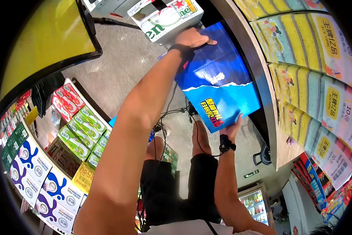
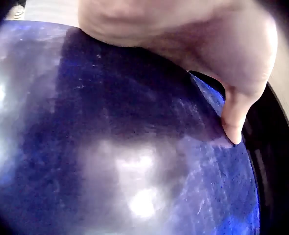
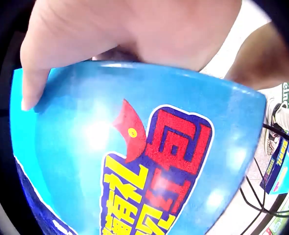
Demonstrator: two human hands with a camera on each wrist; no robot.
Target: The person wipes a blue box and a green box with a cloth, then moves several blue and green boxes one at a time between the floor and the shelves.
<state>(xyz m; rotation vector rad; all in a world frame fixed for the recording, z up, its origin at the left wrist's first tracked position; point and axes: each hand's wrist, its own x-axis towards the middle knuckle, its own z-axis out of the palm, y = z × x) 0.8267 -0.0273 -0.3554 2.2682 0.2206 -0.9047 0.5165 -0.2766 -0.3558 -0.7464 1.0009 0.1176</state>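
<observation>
We are in a shop: well left of the right hand (image 1: pixel 232 129) stand boxed goods (image 1: pixel 62 190) with a yellow price card (image 1: pixel 84 177). To that hand's right we see rows of sponge packs (image 1: pixel 301 88), and below it in the head view, a lit display cooler (image 1: pixel 266 199).

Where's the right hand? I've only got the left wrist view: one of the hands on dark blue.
Observer: The right hand holds the light blue end of the box.
Operator: Anything printed at that end?
Observer: Yes, the right wrist view shows red and yellow lettering there.
Operator: What's to the box's right?
Observer: In the head view, rows of yellow and green packs.
</observation>
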